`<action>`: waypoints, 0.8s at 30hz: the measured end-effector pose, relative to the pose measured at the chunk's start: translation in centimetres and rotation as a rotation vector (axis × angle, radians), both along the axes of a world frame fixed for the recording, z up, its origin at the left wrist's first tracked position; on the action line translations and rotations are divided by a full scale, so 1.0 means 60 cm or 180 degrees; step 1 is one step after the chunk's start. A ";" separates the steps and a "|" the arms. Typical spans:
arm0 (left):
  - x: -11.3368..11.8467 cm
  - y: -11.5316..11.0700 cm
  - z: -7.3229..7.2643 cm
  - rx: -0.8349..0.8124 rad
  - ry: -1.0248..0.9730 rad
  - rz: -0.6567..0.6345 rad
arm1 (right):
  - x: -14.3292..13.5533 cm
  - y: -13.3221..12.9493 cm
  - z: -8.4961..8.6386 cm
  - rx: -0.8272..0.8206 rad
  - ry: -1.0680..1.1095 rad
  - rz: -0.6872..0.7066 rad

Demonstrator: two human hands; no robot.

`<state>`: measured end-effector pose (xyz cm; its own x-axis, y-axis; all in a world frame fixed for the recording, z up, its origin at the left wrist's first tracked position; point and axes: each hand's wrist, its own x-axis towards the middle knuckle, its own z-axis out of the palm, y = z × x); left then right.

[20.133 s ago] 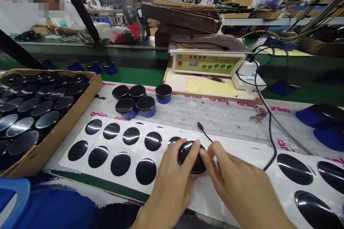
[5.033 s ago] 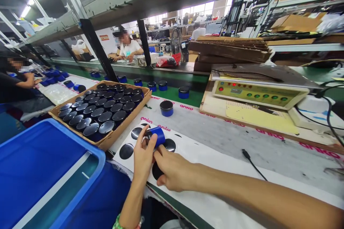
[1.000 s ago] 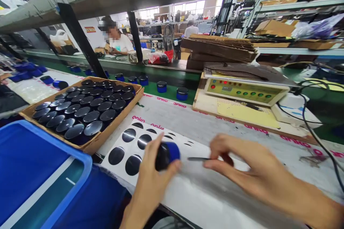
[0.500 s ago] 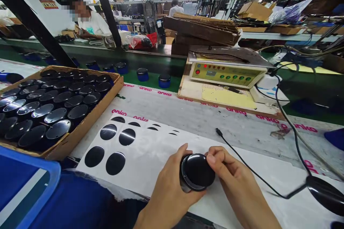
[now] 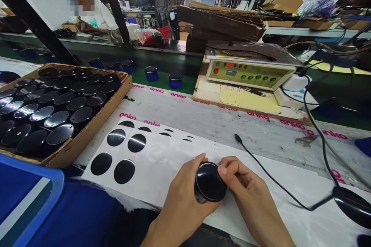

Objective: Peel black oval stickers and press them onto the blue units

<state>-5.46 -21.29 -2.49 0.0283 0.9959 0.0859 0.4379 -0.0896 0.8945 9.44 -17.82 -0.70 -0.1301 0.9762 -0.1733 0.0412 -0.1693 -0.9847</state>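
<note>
My left hand [image 5: 180, 195] wraps around a small round black-topped device [image 5: 199, 196], held above a white sticker sheet [image 5: 162, 162]. A glossy black round sticker [image 5: 211, 182] lies over the top of the device. At its upper right edge, my right hand [image 5: 246, 187] has thumb and forefinger pinched on the rim of the sticker. Several matching black circles remain on the left part of the sheet, one of them a round sticker [image 5: 124, 171] near its front edge. The underside of the device is hidden by my fingers.
A cardboard tray [image 5: 116, 102] of black-topped devices stands at left, behind a blue bin [image 5: 55, 185]. Blue-black devices [image 5: 175, 81] sit on the green conveyor. A control box [image 5: 249, 75] stands beyond. A black cable [image 5: 272, 183] crosses the sheet at right. A person sits across.
The black sticker, which sat offset to the right over the device's top, now lies lined up with it. Both hands have shifted slightly left, and the camera view has moved a little.
</note>
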 end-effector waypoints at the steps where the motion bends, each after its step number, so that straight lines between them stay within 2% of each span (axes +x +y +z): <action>1: 0.000 0.000 -0.001 0.0016 -0.0010 0.0000 | -0.001 0.001 0.002 0.0055 -0.0070 -0.0006; 10: -0.001 -0.001 -0.001 -0.0029 -0.0066 0.0077 | -0.011 0.001 0.014 0.0631 -0.0423 -0.0132; 24: 0.000 -0.001 0.002 -0.0140 -0.0186 0.0097 | -0.012 -0.003 0.010 0.0818 -0.0649 -0.0128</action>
